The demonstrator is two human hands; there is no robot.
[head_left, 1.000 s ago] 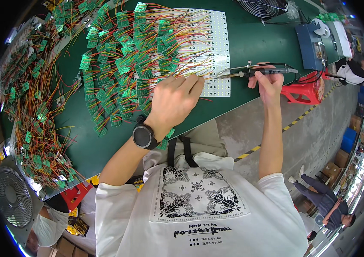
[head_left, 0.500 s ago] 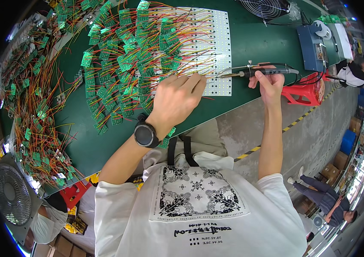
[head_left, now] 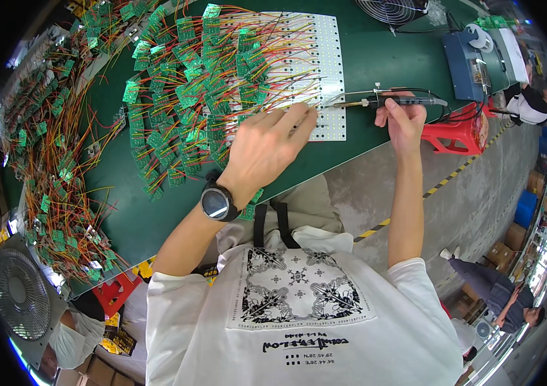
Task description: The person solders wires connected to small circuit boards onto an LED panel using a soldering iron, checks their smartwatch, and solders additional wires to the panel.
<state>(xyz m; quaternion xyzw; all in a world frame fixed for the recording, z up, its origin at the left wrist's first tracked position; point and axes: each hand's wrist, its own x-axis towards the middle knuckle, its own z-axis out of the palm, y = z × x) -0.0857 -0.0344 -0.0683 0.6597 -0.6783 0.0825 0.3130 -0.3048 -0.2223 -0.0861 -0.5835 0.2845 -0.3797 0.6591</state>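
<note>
My right hand grips a soldering iron with a thin curved feed tube along its top. The iron's tip points left, at or just over the white panel dotted with rows of small pads. My left hand, a black watch on its wrist, lies over the panel's near part. Its thumb and fingertips are pinched together close to the iron's tip; whatever they hold is hidden. Red and yellow wires run from the panel to small green circuit boards at the left.
A heap of wired boards covers the table's left side. At the back right stand a blue soldering unit and a fan. A red stool is beside the table edge; another fan stands lower left. Other people are at the right.
My left hand's fingertips have shifted slightly right and up toward the iron's tip. The iron has moved slightly right and up, and the whole view has shifted a little.
</note>
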